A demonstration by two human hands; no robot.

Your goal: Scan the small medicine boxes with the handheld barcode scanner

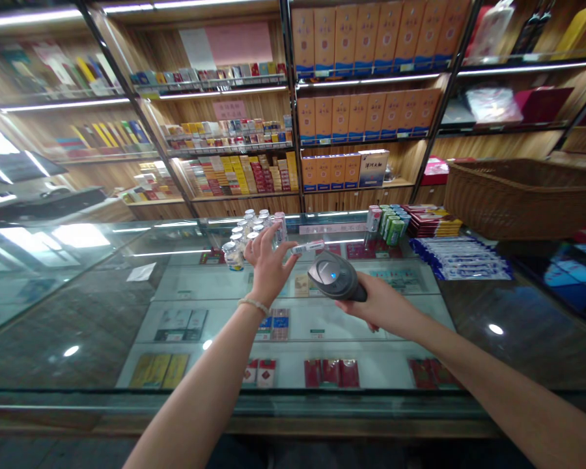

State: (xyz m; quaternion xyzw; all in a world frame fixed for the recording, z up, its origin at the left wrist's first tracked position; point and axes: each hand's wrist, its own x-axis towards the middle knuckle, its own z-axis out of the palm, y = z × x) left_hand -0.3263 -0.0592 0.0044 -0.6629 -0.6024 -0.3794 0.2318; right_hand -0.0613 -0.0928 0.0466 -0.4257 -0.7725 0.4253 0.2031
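Note:
My left hand reaches over the glass counter, its thumb and index finger pinching the left end of a small white-and-pink pack that has a barcode. The other fingers are raised and spread beside a group of small white-lidded bottles. In my right hand is a dark grey handheld scanner with a blue light on top. Its head points left, just below and to the right of the pack. My right fingers are wrapped round its handle and partly hidden.
The glass display counter holds flat packs inside. Right of centre stand green and pink tubes, red packets, blue-white packets and a wicker basket. Pink containers adjoin the bottles. Stocked shelves line the back.

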